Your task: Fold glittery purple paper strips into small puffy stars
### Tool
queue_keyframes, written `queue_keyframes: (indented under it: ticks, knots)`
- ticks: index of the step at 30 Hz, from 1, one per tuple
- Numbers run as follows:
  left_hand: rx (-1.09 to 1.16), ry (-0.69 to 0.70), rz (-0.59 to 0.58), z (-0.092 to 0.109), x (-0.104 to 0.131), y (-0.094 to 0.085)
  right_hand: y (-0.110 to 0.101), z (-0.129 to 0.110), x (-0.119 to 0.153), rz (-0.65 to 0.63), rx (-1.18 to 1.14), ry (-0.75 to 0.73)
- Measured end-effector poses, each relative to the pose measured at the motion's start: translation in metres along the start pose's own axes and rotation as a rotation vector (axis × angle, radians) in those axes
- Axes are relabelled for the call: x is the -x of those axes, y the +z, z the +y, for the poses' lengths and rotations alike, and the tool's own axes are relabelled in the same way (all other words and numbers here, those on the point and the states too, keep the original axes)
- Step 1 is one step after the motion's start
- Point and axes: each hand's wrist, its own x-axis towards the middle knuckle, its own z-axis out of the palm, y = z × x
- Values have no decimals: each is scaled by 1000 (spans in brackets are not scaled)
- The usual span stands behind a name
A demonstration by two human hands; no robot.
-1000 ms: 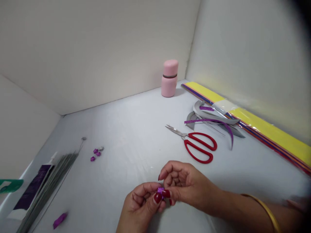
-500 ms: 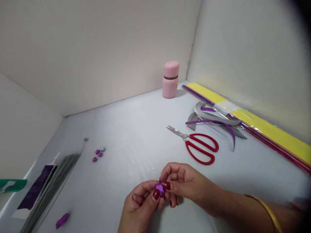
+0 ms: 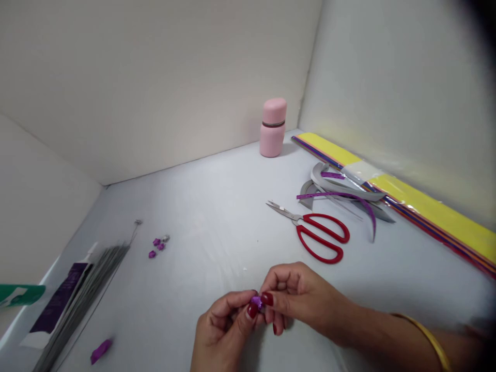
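Observation:
A small shiny purple piece [image 3: 257,302] is pinched between the fingertips of both hands, low in the middle of the view. My left hand [image 3: 228,323] grips it from the left with thumb and index finger. From the right, my right hand [image 3: 306,297] pinches it too, thumb on the near side. The fingers cover much of the piece. Red-handled scissors [image 3: 320,236] lie just beyond my right hand, their blades pointing left and slightly parted. Several small purple pieces [image 3: 156,242] and a silver one [image 3: 166,238] rest on the table to the left.
Grey and purple strips [image 3: 341,192] curl beside a long packet of coloured sheets [image 3: 411,201]. A pink bottle [image 3: 272,128] stands at the back. At left lie grey wires [image 3: 87,294], a purple tube [image 3: 60,299], a green object [image 3: 23,294] and a purple scrap [image 3: 101,351].
My fingers have shifted slightly around the purple piece, which shows less between them. My right hand sits slightly lower. The other things keep their places.

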Motion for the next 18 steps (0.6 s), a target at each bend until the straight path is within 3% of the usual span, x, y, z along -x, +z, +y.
queue_keyframes:
  ticks: [15,18]
  knots:
    - [63,-79,-29,1,-1,0,-3,4,-1,-37,-24,17]
    - [-41,19,-24,-2,1,-1,-3,6,0,-1,56,-14]
